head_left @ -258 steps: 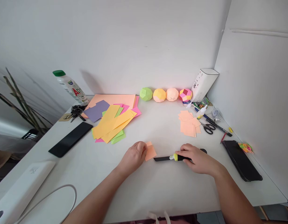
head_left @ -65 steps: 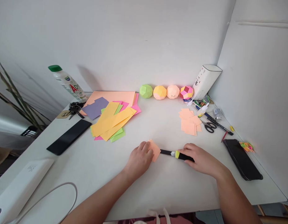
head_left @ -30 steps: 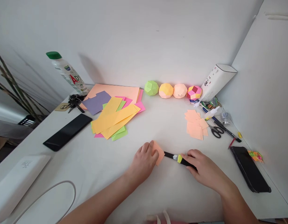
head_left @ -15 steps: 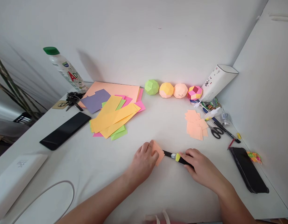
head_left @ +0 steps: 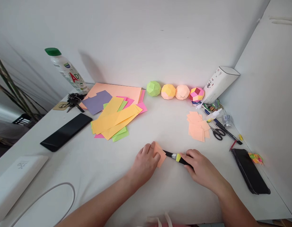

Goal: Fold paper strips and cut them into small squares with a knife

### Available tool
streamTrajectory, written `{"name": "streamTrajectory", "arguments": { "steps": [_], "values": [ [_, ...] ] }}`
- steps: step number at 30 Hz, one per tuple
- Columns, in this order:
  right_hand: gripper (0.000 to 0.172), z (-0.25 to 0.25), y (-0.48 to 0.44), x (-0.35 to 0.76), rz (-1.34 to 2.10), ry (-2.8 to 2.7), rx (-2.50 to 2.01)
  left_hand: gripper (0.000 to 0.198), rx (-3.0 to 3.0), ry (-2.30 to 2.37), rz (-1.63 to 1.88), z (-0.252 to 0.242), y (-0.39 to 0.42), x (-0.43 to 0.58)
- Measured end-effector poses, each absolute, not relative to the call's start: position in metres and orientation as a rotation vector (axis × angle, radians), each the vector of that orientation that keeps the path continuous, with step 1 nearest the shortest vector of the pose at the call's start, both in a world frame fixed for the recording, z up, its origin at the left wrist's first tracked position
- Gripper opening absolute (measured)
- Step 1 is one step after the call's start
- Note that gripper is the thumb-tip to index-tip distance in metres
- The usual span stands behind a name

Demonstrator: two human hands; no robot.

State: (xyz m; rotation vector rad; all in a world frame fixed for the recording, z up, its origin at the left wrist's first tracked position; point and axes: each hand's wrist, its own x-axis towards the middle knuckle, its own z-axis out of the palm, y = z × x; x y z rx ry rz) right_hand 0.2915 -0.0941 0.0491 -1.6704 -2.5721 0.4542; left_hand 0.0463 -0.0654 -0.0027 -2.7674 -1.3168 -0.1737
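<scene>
My left hand (head_left: 146, 159) grips a small folded piece of peach paper (head_left: 161, 159) against the white table, its fingers bent over the upper edge. From the right, my right hand (head_left: 199, 165) holds a black and yellow utility knife (head_left: 178, 157) by the handle. The dark blade points left and its tip goes in at the paper's fold, where the paper hides it. To the upper right lies a loose pile of peach paper pieces (head_left: 196, 127), with black-handled scissors (head_left: 218, 133) beside it.
Yellow, green and pink paper strips (head_left: 112, 119) lie left of centre, near a black phone (head_left: 66, 132). Several faceted paper balls (head_left: 168, 91) line the wall. A glue bottle (head_left: 214, 115), a second phone (head_left: 250, 171) and a white power bank (head_left: 20, 183) flank the work area.
My right hand and the knife have shifted slightly left, the blade going further into the paper fold. My left hand keeps its hold, almost unmoved. The view has shifted slightly.
</scene>
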Motion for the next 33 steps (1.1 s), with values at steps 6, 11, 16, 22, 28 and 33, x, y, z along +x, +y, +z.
{"name": "streamTrajectory", "arguments": {
  "steps": [6, 11, 16, 22, 28, 33],
  "values": [
    [0.042, 0.049, -0.093, 0.292, 0.408, -2.582, -1.666, 0.026, -2.769, -1.31, -0.184, -0.003, -0.066, 0.046],
    [0.041, 0.047, -0.092, 0.286, 0.35, -2.592, -1.652, 0.024, -2.771, -1.307, -0.174, 0.0, -0.065, 0.046],
    [0.042, 0.041, -0.091, 0.28, 0.28, -2.576, -1.622, 0.023, -2.769, -1.306, -0.168, 0.001, -0.064, 0.046],
    [0.042, 0.04, -0.091, 0.282, 0.283, -2.579, -1.604, 0.022, -2.77, -1.309, -0.169, -0.001, -0.064, 0.046],
    [0.041, 0.039, -0.088, 0.279, 0.254, -2.576, -1.593, 0.024, -2.781, -1.296, -0.149, 0.0, -0.064, 0.046],
    [0.041, 0.037, -0.085, 0.274, 0.22, -2.575, -1.557, 0.023, -2.759, -1.299, -0.169, 0.0, -0.064, 0.046]
  ]
}}
